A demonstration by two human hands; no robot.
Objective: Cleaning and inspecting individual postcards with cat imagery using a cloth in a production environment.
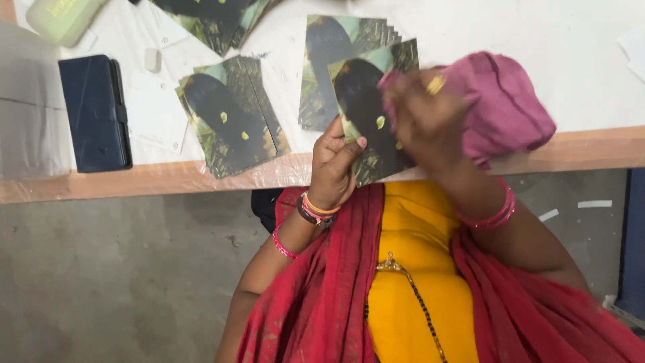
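Grey concrete floor [121, 282] fills the nearest part of the view, below a bench [168, 178] whose wooden front edge is wrapped in clear film.

Just over that edge, the left hand [334, 168] holds a glossy photo card [366, 101] upright, fingers [349, 151] clenched on its lower corner with the thumb pressed against the printed face. The card shows a dark shape on green, with a few small pale specks. The right hand [423, 117] is blurred with motion; its fingers are bunched around a pink cloth [500, 107] and lie against the right side of the card, so the cloth seems to be rubbing the print.

To do this well, I judge the left grip should keep to the corner, off the face being rubbed, and the strokes should run lightly from the held corner outward so the card neither bends nor slips.

Behind the held card, a fanned stack of like cards [322, 74] lies on the white bench top. Left of it rests a second stack [232, 117], then a dark wallet-style phone case [94, 111]. Farther back sit a third pile [215, 20] and a pale green block [60, 17].
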